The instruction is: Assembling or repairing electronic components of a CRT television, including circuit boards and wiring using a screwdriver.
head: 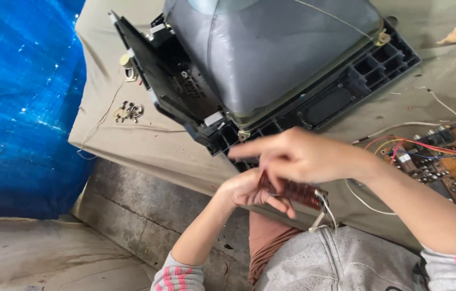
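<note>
Picture tube [271, 54] lies in frame [346, 91]; circuit board [454, 161] right.

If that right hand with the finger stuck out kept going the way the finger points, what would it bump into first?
The right hand points its forefinger left and slightly up. Going straight on, it would probably first meet the black plastic frame of the old television set, just past the fingertip. Depth is hard to judge; it might pass slightly above.

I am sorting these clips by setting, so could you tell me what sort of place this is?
Probably an informal electronics repair or dismantling spot: a stripped picture tube in its black frame lies on a cloth-covered bench, beside a bare circuit board and blue tarpaulin.
</note>
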